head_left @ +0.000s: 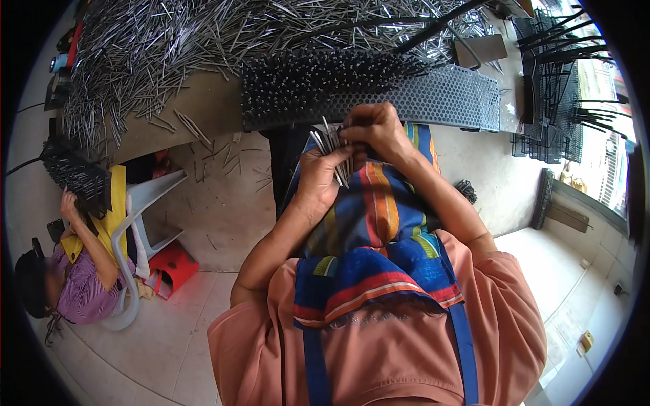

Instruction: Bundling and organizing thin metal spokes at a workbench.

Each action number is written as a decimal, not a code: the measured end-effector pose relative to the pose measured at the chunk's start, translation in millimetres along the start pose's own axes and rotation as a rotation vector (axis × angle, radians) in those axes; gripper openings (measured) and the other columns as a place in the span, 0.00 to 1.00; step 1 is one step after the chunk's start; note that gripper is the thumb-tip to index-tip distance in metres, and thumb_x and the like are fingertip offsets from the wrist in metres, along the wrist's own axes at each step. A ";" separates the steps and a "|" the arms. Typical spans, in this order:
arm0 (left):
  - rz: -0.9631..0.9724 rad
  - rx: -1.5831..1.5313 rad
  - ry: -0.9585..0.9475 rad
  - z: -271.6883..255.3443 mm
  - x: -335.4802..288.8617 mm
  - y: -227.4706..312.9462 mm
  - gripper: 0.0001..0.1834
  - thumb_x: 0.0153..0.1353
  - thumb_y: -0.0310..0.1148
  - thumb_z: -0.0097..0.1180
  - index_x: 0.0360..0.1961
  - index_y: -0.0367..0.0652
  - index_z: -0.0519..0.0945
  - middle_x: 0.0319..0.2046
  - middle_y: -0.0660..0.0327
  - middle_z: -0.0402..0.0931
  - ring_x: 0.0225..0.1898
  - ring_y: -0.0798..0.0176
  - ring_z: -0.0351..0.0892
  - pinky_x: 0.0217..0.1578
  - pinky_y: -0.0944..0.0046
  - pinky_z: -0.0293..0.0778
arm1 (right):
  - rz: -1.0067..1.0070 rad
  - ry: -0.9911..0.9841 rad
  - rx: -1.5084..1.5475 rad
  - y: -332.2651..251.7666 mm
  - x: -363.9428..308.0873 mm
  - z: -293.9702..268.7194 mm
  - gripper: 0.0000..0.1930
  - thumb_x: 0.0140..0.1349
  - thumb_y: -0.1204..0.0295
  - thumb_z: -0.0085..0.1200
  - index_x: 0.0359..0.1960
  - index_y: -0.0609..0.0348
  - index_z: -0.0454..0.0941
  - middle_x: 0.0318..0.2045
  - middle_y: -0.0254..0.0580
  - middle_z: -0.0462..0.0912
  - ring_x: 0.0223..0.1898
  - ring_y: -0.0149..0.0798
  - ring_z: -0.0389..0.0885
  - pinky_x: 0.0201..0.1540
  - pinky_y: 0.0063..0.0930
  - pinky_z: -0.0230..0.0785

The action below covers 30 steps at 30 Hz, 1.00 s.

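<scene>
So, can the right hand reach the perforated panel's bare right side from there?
Probably yes: the right hand is by the near edge of the perforated panel, and nothing visible blocks the way to the panel's bare right side.

Brown tabletop (218, 103), its far side buried under a broad, tangled heap of thin grey metal rods (156, 61). A long, perforated dark panel (447, 98) spans its near edge, upright rods (305, 81) crowding its left part. A few loose rods (191, 126) lie to the panel's left. More rods (233, 161) lie scattered on the pale floor (223, 223) below.
</scene>
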<state>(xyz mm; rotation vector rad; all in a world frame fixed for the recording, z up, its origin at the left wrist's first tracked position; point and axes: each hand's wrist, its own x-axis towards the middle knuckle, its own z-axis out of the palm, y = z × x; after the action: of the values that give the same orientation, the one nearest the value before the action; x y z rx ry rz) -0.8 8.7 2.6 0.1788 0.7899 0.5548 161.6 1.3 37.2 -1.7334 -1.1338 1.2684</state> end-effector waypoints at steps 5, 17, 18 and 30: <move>-0.016 -0.010 0.103 4.7 -5.4 0.5 0.11 0.63 0.24 0.55 0.46 0.37 0.80 0.38 0.55 0.83 0.34 0.60 0.85 0.39 0.58 0.83 | 0.159 0.049 0.446 5.7 -2.1 -7.9 0.02 0.56 0.80 0.61 0.29 0.64 0.80 0.22 0.31 0.80 0.23 0.22 0.74 0.25 0.17 0.66; 0.062 0.310 -0.011 -10.7 -11.5 -11.3 0.13 0.62 0.21 0.50 0.48 0.37 0.80 0.37 0.55 0.84 0.36 0.62 0.84 0.41 0.64 0.80 | -0.563 0.552 0.065 5.9 26.0 -7.7 0.06 0.51 0.85 0.64 0.30 0.65 0.81 0.27 0.33 0.79 0.29 0.23 0.74 0.32 0.16 0.66; 0.061 0.309 -0.010 -7.7 -12.0 -10.3 0.13 0.62 0.21 0.50 0.48 0.37 0.80 0.37 0.55 0.84 0.36 0.62 0.84 0.41 0.64 0.80 | -0.556 0.549 0.046 5.5 25.3 -8.0 0.06 0.51 0.85 0.64 0.30 0.65 0.81 0.27 0.33 0.79 0.29 0.23 0.74 0.32 0.16 0.66; 0.017 0.191 0.149 2.9 8.4 -6.7 0.08 0.59 0.21 0.57 0.40 0.37 0.82 0.34 0.56 0.84 0.30 0.62 0.85 0.34 0.65 0.81 | -0.542 0.584 -0.036 3.1 25.9 -3.7 0.06 0.50 0.82 0.65 0.30 0.63 0.83 0.25 0.38 0.81 0.25 0.28 0.78 0.29 0.20 0.68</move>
<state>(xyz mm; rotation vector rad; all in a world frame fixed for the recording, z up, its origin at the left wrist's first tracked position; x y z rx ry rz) 8.7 7.7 -3.0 0.3226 0.9879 0.5125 169.5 24.0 26.4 -1.5210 -1.1515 0.3794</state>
